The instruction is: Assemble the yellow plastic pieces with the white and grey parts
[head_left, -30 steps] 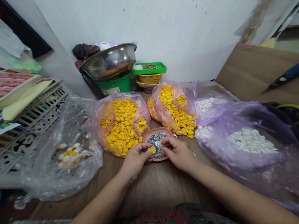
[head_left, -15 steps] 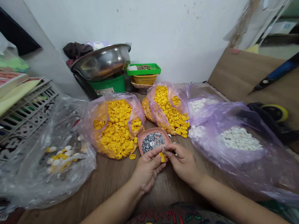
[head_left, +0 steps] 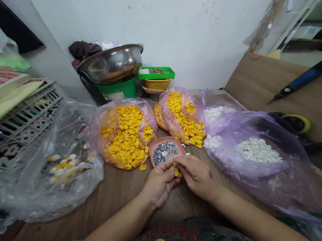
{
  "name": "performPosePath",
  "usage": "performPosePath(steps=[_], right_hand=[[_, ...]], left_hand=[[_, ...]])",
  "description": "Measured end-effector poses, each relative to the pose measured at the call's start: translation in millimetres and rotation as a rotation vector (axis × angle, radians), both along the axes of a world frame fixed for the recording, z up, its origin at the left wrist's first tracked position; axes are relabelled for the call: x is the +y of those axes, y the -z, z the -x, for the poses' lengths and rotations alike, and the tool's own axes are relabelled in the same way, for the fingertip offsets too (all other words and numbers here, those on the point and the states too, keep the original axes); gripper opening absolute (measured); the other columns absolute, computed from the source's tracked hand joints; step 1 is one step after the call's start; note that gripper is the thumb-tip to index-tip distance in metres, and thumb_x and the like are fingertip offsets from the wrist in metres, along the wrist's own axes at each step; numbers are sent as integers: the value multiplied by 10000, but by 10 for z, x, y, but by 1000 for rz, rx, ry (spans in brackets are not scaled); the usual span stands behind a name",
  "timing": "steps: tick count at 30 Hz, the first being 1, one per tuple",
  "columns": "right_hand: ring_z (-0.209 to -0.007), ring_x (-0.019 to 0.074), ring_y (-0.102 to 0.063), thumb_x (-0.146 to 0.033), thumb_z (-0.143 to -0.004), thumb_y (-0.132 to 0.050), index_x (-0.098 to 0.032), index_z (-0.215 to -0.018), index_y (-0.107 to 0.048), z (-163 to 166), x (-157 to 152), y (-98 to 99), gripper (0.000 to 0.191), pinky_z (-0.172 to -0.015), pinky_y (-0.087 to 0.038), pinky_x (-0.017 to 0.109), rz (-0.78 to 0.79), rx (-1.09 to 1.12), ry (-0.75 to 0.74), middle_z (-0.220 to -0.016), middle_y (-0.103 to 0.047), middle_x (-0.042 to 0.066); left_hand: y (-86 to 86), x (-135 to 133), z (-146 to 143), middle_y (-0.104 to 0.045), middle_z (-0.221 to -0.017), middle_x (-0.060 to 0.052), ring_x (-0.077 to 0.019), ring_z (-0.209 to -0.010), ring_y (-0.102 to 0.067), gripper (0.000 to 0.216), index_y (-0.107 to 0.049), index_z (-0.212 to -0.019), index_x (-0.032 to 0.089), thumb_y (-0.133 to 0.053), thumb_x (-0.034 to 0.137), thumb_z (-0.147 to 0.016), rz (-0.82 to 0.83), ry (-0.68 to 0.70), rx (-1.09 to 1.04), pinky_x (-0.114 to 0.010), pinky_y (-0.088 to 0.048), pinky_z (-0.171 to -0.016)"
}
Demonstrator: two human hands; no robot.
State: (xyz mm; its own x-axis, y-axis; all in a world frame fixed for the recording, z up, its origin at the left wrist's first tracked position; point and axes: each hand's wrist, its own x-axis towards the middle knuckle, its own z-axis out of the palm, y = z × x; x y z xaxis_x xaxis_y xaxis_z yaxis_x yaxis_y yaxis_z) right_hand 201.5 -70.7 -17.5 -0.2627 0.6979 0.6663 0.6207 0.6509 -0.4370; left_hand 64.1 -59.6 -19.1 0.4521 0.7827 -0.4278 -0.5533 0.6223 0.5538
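Note:
My left hand (head_left: 159,185) is closed, pinching a small yellow plastic piece (head_left: 176,171) between thumb and fingers. Against it, my right hand (head_left: 198,174) is closed too, its thumb and fingertips meeting at the top of the piece. Whatever sits in the right fingertips is too small to make out. Just beyond both hands lies a pink dish (head_left: 151,147) of tiny grey parts (head_left: 162,151), with one white piece among them. A single yellow piece (head_left: 143,167) rests on the wooden table (head_left: 119,194) left of the dish.
Two bags of yellow pieces (head_left: 126,136) (head_left: 180,112) stand behind the dish. A purple bag of white pieces (head_left: 259,149) lies right, a clear bag with yellow-and-white pieces (head_left: 67,166) left. Behind are a metal basin (head_left: 112,65) and green tray (head_left: 158,76). A blue pen-like tool (head_left: 301,80) hangs right.
My right hand has rolled further over the yellow piece, its back now facing up more and its fingers covering more. The left hand keeps its hold. The view has shifted slightly.

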Motion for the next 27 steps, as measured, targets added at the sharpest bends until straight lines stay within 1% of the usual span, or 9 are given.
performPosePath(steps=[5,10,12,15,17,20,22,24,27], right_hand=[[-713,174,-607,-100,-813,-439,-153,-948,-561,14,-5,-48,189,-627,-485,297,-71,-119,31,-753,-674,67],[-862,225,-607,-88,-807,-389,-149,-1078,-545,29,-54,-115,319,-658,-484,338,-38,-368,17,-851,-693,80],[-898,216,-601,-76,-796,-382,-142,-1115,-526,24,-64,-112,355,-693,-492,337,17,-327,12,-915,-685,88],[-917,174,-601,-91,-801,-380,-140,-1149,-499,-54,19,-74,371,-751,-495,301,130,-149,32,-997,-662,91],[-914,171,-604,-119,-800,-398,-156,-1104,-538,-176,169,-22,338,-775,-490,300,225,-82,147,-1007,-657,86],[-903,238,-605,-124,-713,-504,-170,-938,-631,-438,476,96,262,-813,-463,372,401,-138,514,-943,-672,102],[-815,287,-622,-102,-649,-543,-162,-901,-650,-613,649,181,280,-748,-473,422,448,-143,588,-822,-689,122],[-731,282,-633,-93,-656,-508,-176,-884,-658,-744,742,242,285,-683,-486,416,469,-130,620,-752,-693,112],[-763,242,-638,-131,-728,-435,-193,-913,-649,-815,732,259,290,-689,-492,375,459,-93,627,-842,-695,90]], left_hand=[[49,4,16,-676,-659,-17,-73,-558,-593,319,-681,-762,126,-802,202,-476,-7,33,-13,-152,-476,-545],[108,21,34,-687,-773,-42,-115,-700,-617,296,-669,-791,126,-780,189,-524,-31,36,-48,-198,-488,-649],[110,36,38,-689,-800,-49,-117,-704,-623,322,-661,-837,127,-772,175,-538,-38,40,-56,-196,-492,-645],[91,63,40,-691,-753,-44,-108,-625,-631,352,-647,-874,131,-765,146,-543,-32,3,-15,-182,-500,-574],[73,77,39,-686,-680,-39,-113,-571,-632,329,-643,-851,132,-761,133,-543,-21,-44,37,-184,-504,-528],[48,88,34,-673,-606,-34,-123,-537,-634,272,-643,-786,128,-758,120,-540,-5,-93,107,-182,-504,-487],[39,88,32,-668,-587,-28,-117,-523,-630,261,-645,-751,125,-767,113,-520,-1,-110,125,-174,-502,-481],[39,86,29,-665,-571,-25,-111,-512,-624,277,-646,-721,122,-787,127,-483,-7,-113,121,-171,-502,-488],[49,77,17,-670,-591,-18,-109,-528,-626,310,-649,-700,128,-809,154,-436,-19,-114,113,-173,-503,-507]])
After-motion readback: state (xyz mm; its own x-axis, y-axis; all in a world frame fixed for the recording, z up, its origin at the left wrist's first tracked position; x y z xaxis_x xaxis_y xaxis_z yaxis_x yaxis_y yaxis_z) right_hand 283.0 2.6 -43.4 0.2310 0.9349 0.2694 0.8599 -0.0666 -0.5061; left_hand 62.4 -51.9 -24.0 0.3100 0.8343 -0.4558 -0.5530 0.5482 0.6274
